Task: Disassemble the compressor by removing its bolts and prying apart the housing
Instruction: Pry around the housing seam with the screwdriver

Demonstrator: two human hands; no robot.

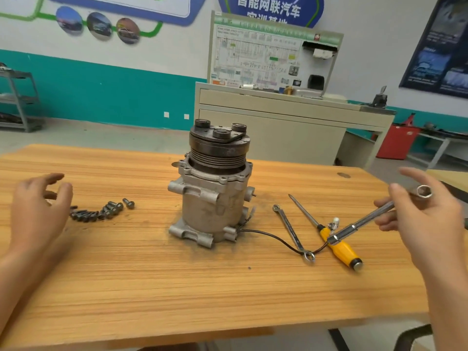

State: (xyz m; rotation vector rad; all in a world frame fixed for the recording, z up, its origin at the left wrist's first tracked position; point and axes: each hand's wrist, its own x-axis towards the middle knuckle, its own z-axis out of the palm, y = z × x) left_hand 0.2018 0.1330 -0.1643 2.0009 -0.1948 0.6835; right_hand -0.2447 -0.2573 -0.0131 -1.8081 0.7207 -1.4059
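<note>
Near the grey aluminium compressor (210, 206), dark steel bolts (101, 212) were heaped; a silver socket wrench (364, 220) was gripped in the right hand (425, 224), the left hand (35, 211) spread empty. Prying was judged next.

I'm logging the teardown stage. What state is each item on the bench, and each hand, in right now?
compressor: upright on the table, pulley end up, housing halves together.
bolts: out, lying loose in a cluster to its left.
socket wrench: held, tilted.
right hand: grips the socket wrench.
left hand: open, holds nothing.
spanner: lying flat, untouched.
screwdriver: lying flat, untouched.
</note>
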